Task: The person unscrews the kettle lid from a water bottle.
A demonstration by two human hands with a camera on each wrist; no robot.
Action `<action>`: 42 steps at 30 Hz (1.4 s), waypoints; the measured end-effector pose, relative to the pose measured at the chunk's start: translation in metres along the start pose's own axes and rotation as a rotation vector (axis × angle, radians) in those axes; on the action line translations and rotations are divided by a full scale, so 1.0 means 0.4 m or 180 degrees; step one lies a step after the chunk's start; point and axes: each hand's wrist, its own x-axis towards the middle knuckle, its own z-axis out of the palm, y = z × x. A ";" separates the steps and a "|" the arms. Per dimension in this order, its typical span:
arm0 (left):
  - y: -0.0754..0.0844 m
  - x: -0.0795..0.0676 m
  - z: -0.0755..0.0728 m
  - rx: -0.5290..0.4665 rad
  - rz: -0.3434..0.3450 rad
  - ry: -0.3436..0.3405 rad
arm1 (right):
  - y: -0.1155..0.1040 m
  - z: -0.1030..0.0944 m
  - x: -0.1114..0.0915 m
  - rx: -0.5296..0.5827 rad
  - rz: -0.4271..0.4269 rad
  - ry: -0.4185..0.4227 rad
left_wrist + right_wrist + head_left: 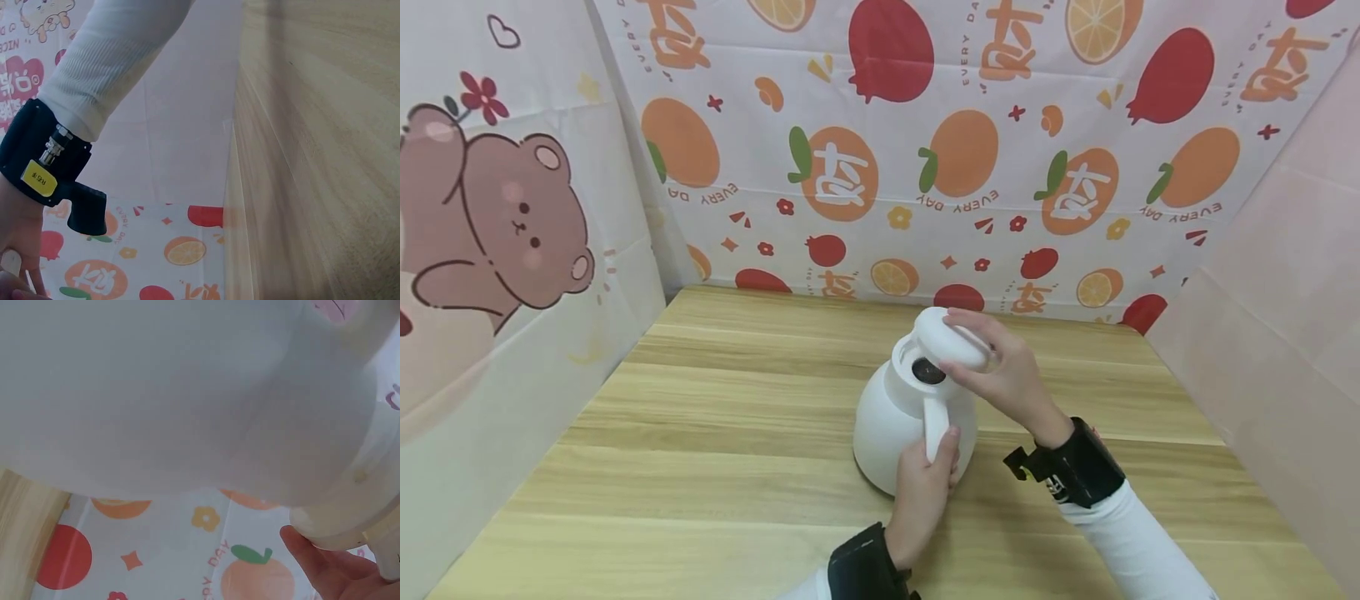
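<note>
A white jug (880,425) with a rounded body stands upright on the wooden table. My left hand (921,492) grips its handle (936,425), which faces me. Above the jug's mouth, my right hand (1007,371) holds a white domed lid (951,337) between thumb and fingers. The lid is tilted, and the dark opening (928,371) shows beneath it. In the right wrist view the jug's white body (175,394) fills most of the picture, with fingers of my right hand (337,572) at the lower right. The left wrist view shows my right forearm and its strap (40,150).
The wood-grain table (715,450) extends to both sides of the jug. Behind it hangs a fruit-printed cloth (895,250). A bear-printed cloth (527,225) is on the left and a pale wall covering (1277,333) on the right.
</note>
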 end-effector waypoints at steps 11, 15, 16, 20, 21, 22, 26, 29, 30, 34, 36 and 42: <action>-0.005 -0.003 -0.001 0.0019 0.0069 0.0006 | 0.020 -0.040 -0.026 0.0392 0.0930 0.0189; -0.007 -0.004 0.000 -0.0021 0.0056 0.0003 | 0.028 -0.057 -0.039 0.0587 0.1167 0.0220; -0.008 -0.005 0.000 -0.0021 0.0047 0.0001 | 0.030 -0.060 -0.042 0.0594 0.1218 0.0227; -0.010 -0.005 -0.001 -0.0016 0.0050 -0.0033 | 0.042 -0.069 -0.057 0.0658 0.1395 0.0272; -0.011 -0.005 -0.001 -0.0009 0.0041 -0.0044 | 0.045 -0.070 -0.061 0.0680 0.1432 0.0291; -0.011 -0.005 -0.001 -0.0003 0.0027 -0.0058 | 0.049 -0.070 -0.064 0.0708 0.1457 0.0318; -0.012 -0.005 -0.001 -0.0027 0.0011 -0.0083 | 0.061 -0.073 -0.075 0.0803 0.1625 0.0411; -0.014 -0.007 -0.001 -0.0059 0.0023 -0.0072 | 0.068 -0.078 -0.084 0.0897 0.1815 0.0465; -0.014 -0.008 -0.001 -0.0068 0.0029 -0.0067 | 0.069 -0.079 -0.087 0.0939 0.1868 0.0487; -0.016 -0.010 0.000 -0.0070 0.0029 -0.0049 | 0.078 -0.084 -0.100 0.1061 0.2054 0.0529; -0.018 -0.009 -0.001 -0.0064 0.0021 -0.0048 | 0.083 -0.086 -0.106 0.1083 0.2141 0.0512; -0.019 -0.012 -0.002 -0.0060 0.0016 -0.0058 | 0.096 -0.086 -0.127 0.1114 0.2352 0.0432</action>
